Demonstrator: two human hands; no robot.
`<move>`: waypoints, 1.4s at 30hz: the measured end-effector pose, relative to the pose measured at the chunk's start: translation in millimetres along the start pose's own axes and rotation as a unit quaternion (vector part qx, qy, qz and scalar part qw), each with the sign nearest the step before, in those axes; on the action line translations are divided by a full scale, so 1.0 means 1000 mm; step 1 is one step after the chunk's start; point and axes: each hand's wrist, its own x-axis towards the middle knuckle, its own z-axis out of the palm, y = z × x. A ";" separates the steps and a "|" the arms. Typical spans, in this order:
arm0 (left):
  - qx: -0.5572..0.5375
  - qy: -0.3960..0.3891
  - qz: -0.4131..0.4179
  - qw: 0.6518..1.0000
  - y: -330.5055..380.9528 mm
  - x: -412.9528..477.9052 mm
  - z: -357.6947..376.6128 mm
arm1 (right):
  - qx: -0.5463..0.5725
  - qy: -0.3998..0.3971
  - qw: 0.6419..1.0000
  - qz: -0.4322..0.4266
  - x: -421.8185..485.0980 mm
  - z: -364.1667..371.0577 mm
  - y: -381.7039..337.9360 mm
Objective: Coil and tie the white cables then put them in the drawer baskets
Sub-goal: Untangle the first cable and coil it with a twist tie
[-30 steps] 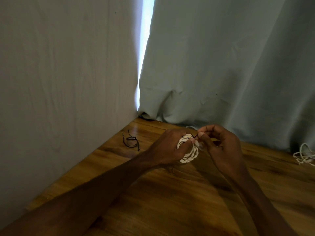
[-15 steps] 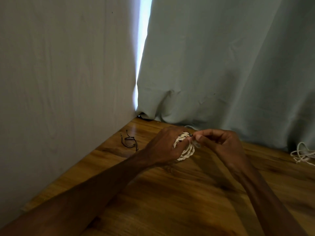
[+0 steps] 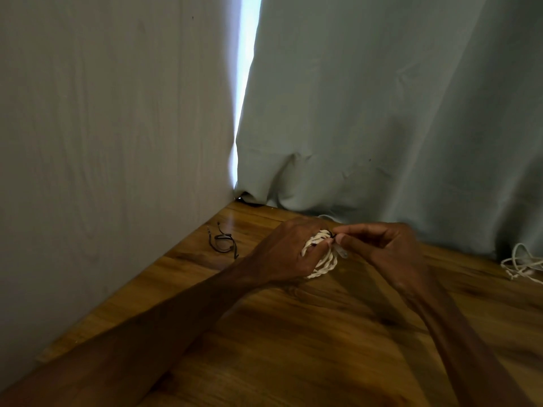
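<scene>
Wooden surface (image 3: 293, 333), curtain (image 3: 382, 113) behind. Coiled white cable (image 3: 324, 262): light, soft, springy, I judged; best held across its loops, where left hand (image 3: 286, 251) gripped. Right hand (image 3: 390, 248) pinched dark tie (image 3: 331, 234).

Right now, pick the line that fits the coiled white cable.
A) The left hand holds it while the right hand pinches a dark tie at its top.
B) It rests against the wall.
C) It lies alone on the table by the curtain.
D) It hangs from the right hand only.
A: the left hand grips the coiled white cable, and the right hand pinches a thin dark tie at its top.
</scene>
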 end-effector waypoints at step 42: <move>-0.029 -0.023 -0.018 0.999 -0.004 -0.003 0.003 | -0.094 0.035 0.994 -0.051 -0.001 0.006 0.014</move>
